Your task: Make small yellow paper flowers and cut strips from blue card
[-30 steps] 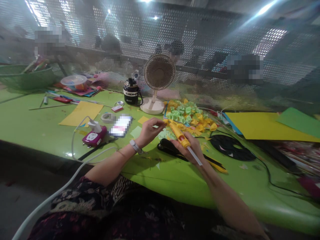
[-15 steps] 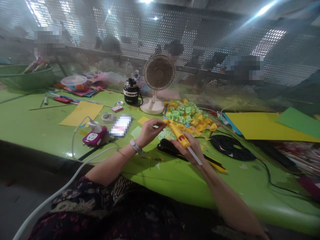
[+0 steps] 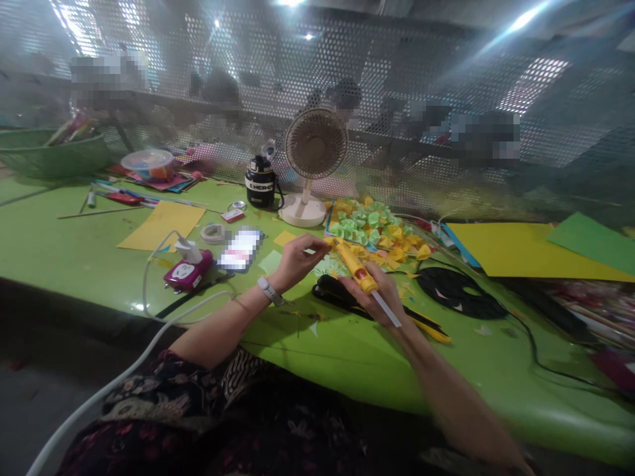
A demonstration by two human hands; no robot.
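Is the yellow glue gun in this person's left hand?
No, the right hand grips the yellow glue gun, while the left hand pinches a small yellow piece near its tip.

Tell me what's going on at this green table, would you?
A person's right hand holds a yellow glue gun, a white stick jutting from its back end. The left hand pinches a small yellow piece close to the gun's tip; whether they touch is too small to tell. Beyond the hands lies a heap of green and yellow paper pieces.
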